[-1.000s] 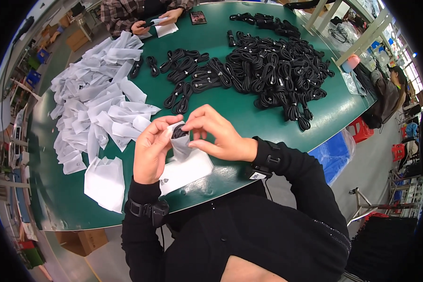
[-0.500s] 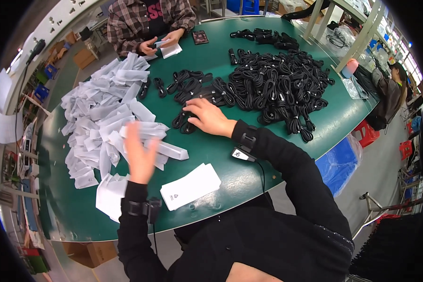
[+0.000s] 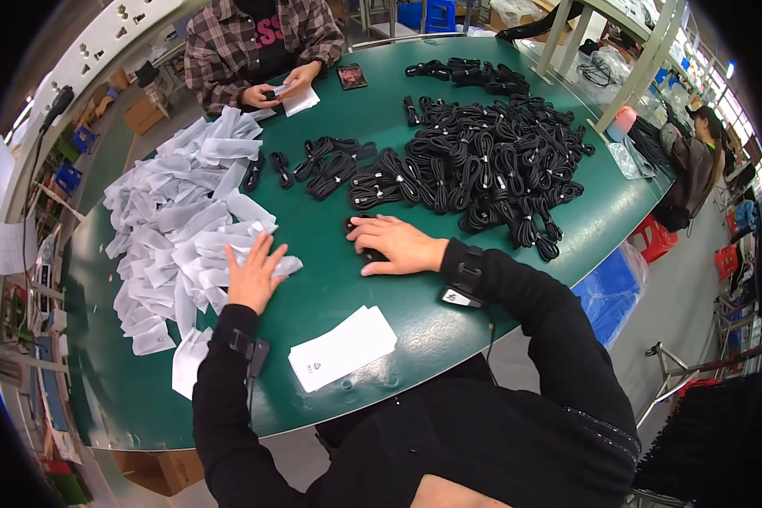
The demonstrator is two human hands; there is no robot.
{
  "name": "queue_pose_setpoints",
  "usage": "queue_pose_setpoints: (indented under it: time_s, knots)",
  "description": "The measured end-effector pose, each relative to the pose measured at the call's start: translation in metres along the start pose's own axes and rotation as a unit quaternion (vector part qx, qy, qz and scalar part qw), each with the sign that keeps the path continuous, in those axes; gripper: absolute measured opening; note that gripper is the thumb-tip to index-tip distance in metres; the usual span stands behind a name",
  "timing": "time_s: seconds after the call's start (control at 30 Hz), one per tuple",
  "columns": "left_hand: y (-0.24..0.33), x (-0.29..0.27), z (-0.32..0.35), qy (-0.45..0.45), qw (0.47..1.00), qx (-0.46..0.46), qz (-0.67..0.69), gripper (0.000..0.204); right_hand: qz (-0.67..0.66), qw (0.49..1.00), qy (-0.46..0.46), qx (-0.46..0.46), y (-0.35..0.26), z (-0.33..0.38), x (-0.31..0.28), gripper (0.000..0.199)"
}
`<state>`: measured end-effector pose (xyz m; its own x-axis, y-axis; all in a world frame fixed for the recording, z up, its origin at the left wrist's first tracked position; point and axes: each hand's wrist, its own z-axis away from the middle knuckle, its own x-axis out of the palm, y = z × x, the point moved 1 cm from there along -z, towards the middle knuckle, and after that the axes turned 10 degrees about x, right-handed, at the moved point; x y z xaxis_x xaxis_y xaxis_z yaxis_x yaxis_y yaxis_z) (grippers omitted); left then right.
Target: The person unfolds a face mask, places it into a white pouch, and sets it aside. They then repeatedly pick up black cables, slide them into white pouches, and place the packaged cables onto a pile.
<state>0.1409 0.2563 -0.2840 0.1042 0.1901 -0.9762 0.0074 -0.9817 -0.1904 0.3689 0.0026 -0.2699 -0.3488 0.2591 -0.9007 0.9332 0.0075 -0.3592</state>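
Observation:
My left hand [image 3: 256,275] lies with its fingers spread on the near right edge of a large heap of whitish translucent sleeves [image 3: 182,212]. My right hand [image 3: 402,245] curls over a coiled black cable [image 3: 372,254] on the green table, and most of that coil is hidden under the fingers. Beyond the right hand is a row of loose coiled cables [image 3: 334,169], which joins a big pile of black cable bundles [image 3: 491,161] on the right. Between my forearms, near the table edge, rests a fanned stack of white paper slips [image 3: 343,347].
Across the green table [image 3: 313,292], a person in a plaid shirt [image 3: 262,51] handles white slips. A dark printed card [image 3: 353,76] lies beside them. More cables [image 3: 466,74] sit at the far edge. A shelf post [image 3: 635,76] rises at the far right.
My right hand has come nearer and to the right, drawing a cable coil away from the others. My left hand has settled on the sleeves, and those jutting rightward have been pushed back.

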Motion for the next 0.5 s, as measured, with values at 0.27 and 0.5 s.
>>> queue_pose_setpoints:
  time_s: [0.27, 0.5]
  knots:
    - [0.036, -0.036, -0.011, 0.014, 0.997, -0.075, -0.009, 0.052, 0.076, 0.995, 0.036, 0.048, -0.012, 0.051, -0.028, 0.034]
    - [0.148, -0.076, 0.022, 0.123, 0.906, -0.048, 0.402, 0.027, 0.117, 0.983, 0.054, 0.128, -0.008, 0.059, 0.000, 0.029]
